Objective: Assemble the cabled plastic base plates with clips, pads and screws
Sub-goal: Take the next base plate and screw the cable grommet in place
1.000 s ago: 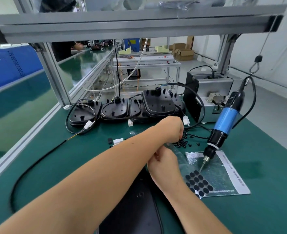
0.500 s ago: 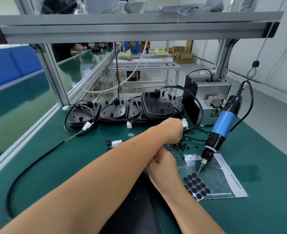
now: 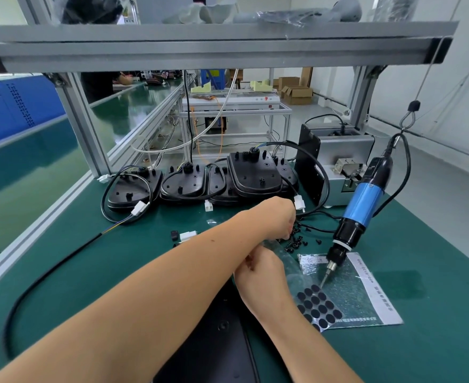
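Observation:
A black plastic base plate (image 3: 216,327) lies at the near edge, mostly covered by my arms. My left hand (image 3: 279,217) reaches across to the right, its fingers curled down into a small pile of black clips and screws (image 3: 297,240); whether it pinches one is hidden. My right hand (image 3: 261,275) rests at the plate's far right corner, its fingers tucked under my left forearm. Just right of it lies a clear sheet of round black pads (image 3: 319,305).
A blue electric screwdriver (image 3: 363,205) hangs on its cable with its tip over the pad sheet. Several cabled base plates (image 3: 250,178) stand in a row at the back beside a grey screw feeder (image 3: 344,161). A black cable (image 3: 48,275) runs across the left of the mat.
Both hands stay almost where they were. My left hand has dipped slightly toward the pile of small black parts, and the view has shifted a little.

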